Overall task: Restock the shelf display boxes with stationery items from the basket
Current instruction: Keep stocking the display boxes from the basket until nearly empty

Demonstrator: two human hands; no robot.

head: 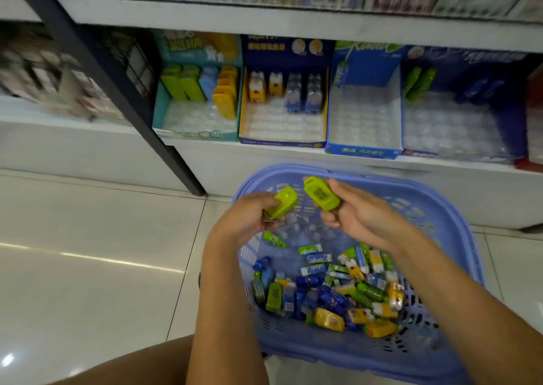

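1. At the far left, a black shelf post (97,70) slanted down to the tiled floor (88,237), just beside the row of display boxes.
2. The teal display box (194,130) stood on the low shelf. Green, blue and yellow items stood along its back, with bare plastic tray in front.
3. The left hand (249,217) hung over the basket's far end, fingers curled round a lime-green item (282,202).
4. The yellow-edged box (282,141) held one back row of yellow and blue items.
5. The right hand (358,214) gripped a second lime-green item (321,193), close to the first but apart from it.
6. The blue-and-white box (364,151) showed a single item in its back left corner.
7. The purple basket (458,237) sat on the floor before the shelf. Mixed stationery (338,290) was heaped at its near end, and both forearms crossed above the basket and hid part of it.
8. The dark-blue box (464,152) at the right held a few green and blue items at the back.
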